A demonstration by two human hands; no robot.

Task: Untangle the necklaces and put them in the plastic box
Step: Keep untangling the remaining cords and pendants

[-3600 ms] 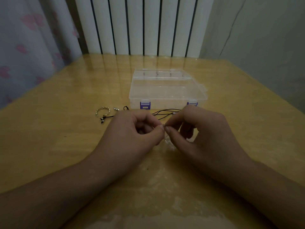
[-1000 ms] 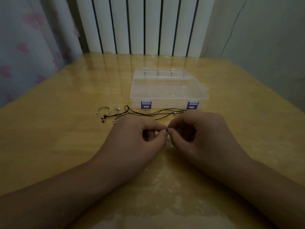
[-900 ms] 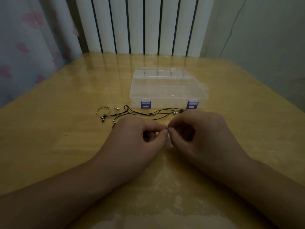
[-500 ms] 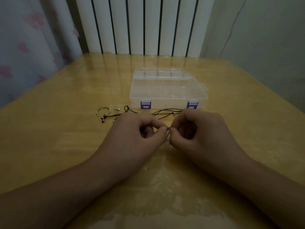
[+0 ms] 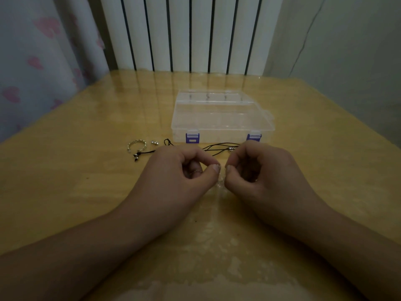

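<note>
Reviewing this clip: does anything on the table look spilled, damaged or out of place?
Nothing looks spilled or broken. The plastic box sits square, lid shut, both purple latches down. A black cord necklace lies loose in front of it, a silver ring-shaped piece to its left. The left hand and right hand pinch something fine between them.

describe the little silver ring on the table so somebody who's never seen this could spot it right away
Start at the clear plastic box with two purple latches in the middle of the wooden table. Look left of its front corner, past a tiny silver bead: the ring lies flat there. It is the only open metal loop, with a black cord beside it.
</note>
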